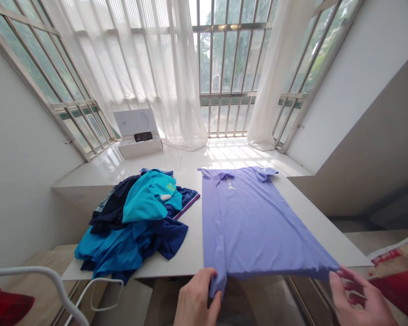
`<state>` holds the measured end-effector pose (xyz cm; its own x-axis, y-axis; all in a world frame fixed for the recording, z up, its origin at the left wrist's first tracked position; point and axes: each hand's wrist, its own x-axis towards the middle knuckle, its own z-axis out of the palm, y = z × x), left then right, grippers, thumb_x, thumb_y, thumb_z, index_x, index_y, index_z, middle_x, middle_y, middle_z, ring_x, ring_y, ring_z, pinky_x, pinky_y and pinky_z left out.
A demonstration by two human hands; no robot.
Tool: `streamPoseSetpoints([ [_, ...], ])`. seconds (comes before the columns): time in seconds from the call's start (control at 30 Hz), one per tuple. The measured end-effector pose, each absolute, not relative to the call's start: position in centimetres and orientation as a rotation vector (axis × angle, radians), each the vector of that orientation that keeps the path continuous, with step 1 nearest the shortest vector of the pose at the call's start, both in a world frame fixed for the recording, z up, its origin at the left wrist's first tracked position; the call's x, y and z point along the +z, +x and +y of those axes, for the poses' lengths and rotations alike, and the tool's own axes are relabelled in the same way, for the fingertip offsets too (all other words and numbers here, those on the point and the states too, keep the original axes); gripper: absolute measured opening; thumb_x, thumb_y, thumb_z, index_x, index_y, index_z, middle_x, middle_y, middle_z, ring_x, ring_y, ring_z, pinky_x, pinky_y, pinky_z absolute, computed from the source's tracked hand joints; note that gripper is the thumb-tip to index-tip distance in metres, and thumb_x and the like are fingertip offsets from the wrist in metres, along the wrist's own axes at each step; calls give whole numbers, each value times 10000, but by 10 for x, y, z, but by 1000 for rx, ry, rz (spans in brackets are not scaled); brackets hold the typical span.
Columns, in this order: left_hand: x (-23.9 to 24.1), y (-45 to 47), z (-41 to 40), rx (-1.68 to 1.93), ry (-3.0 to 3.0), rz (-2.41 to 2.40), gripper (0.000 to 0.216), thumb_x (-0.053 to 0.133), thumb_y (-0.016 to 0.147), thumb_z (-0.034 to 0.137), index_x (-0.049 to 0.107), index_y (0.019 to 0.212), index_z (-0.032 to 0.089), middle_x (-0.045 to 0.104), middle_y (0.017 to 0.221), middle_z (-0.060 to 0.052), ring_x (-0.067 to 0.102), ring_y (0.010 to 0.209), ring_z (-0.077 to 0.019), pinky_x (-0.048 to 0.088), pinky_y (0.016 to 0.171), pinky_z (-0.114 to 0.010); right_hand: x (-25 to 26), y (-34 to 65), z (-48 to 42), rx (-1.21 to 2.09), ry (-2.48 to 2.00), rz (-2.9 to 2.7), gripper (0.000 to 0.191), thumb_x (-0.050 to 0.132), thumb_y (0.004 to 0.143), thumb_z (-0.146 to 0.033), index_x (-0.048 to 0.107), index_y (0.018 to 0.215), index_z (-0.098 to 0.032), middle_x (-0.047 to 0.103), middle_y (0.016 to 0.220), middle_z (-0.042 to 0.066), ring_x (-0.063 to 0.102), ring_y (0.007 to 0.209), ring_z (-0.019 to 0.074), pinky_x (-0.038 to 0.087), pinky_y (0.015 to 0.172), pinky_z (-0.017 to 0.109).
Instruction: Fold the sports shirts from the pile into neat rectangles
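While the lavender polo shirt [251,222] lies flat on the white table [190,249], collar far side, the left hand [197,301] has its grip pinched on the near hem corner, the right hand [358,299] clasping the other; blue clothes pile [132,226] just beside.

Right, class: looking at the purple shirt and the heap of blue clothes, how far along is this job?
Done: the purple shirt lies spread flat on the table, collar at the far end. In hand: the left hand and right hand each pinch a corner of its hem at the near edge. Left: no fold in it yet, and the heap of blue clothes lies crumpled beside it.
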<state>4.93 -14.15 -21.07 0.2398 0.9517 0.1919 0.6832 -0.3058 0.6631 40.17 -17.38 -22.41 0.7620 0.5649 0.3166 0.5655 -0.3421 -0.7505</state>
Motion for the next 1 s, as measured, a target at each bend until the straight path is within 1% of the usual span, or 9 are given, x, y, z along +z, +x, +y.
streamPoseSetpoints([
  [0.1, -210, 49, -143, 910, 2159, 1455, 217, 491, 796, 111, 572, 959, 231, 628, 757, 4, 593, 602, -136, 438, 599, -220, -207, 341, -167, 353, -1895, -864, 475, 654, 756, -590, 691, 1052, -220, 716, 994, 102, 657, 843, 268, 515, 801, 379],
  [0.17, -207, 49, -143, 1018, 2240, 1381, 230, 475, 783, 99, 551, 959, 226, 606, 744, 1, 571, 588, -137, 429, 580, -227, -205, 296, -163, 706, -1711, -920, 464, 686, 739, -629, 697, 953, -218, 730, 926, 91, 671, 862, 256, 532, 803, 333],
  [0.33, -208, 68, -146, 1182, 2591, 1083, 271, 431, 757, 12, 521, 893, 228, 568, 671, 8, 551, 586, -160, 386, 568, -264, -220, 217, -161, 1195, -1298, -795, 718, 663, 753, -713, 552, 1278, -236, 708, 1083, 116, 686, 877, 235, 550, 756, 333],
  [0.5, -221, 74, -152, 1364, 2527, 843, 227, 405, 805, 46, 521, 900, 217, 600, 697, 9, 542, 574, -141, 381, 587, -269, -226, 208, -156, 1245, -1317, -780, 751, 743, 752, -610, 460, 1336, -232, 697, 922, 59, 572, 569, 124, 449, 506, 249],
  [0.57, -218, 58, -155, 1263, 2452, 868, 199, 449, 808, 78, 526, 927, 220, 611, 736, 5, 555, 620, -149, 384, 601, -269, -225, 212, -153, 1221, -1358, -850, 729, 766, 741, -572, 479, 1314, -223, 677, 832, 17, 547, 551, 112, 432, 503, 237],
  [0.7, -202, 22, -158, 763, 2317, 1246, 243, 606, 771, 82, 546, 956, 228, 617, 824, 1, 578, 726, -179, 401, 652, -276, -220, 215, -151, 1250, -1352, -947, 623, 751, 754, -559, 540, 1214, -195, 604, 656, -44, 525, 538, 114, 436, 540, 248],
  [0.8, -198, 15, -156, 503, 2200, 1427, 276, 709, 743, 158, 546, 958, 221, 642, 882, -5, 602, 753, -198, 409, 668, -288, -213, 215, -150, 1316, -1291, -926, 552, 752, 767, -547, 566, 1143, -188, 529, 594, -75, 461, 518, 93, 378, 516, 225],
  [0.9, -203, 25, -154, 425, 2130, 1488, 263, 738, 757, 251, 529, 912, 215, 651, 834, 0, 618, 727, -204, 395, 642, -287, -203, 215, -148, 1365, -1239, -903, 522, 745, 785, -548, 578, 1128, -192, 484, 592, -89, 387, 485, 65, 310, 485, 208],
  [1.0, -207, 36, -152, 490, 2105, 1486, 166, 668, 831, 258, 514, 878, 220, 649, 779, 12, 628, 692, -188, 378, 616, -275, -193, 214, -147, 1379, -1207, -888, 517, 753, 778, -555, 589, 1119, -202, 477, 600, -88, 387, 488, 63, 323, 493, 206],
])
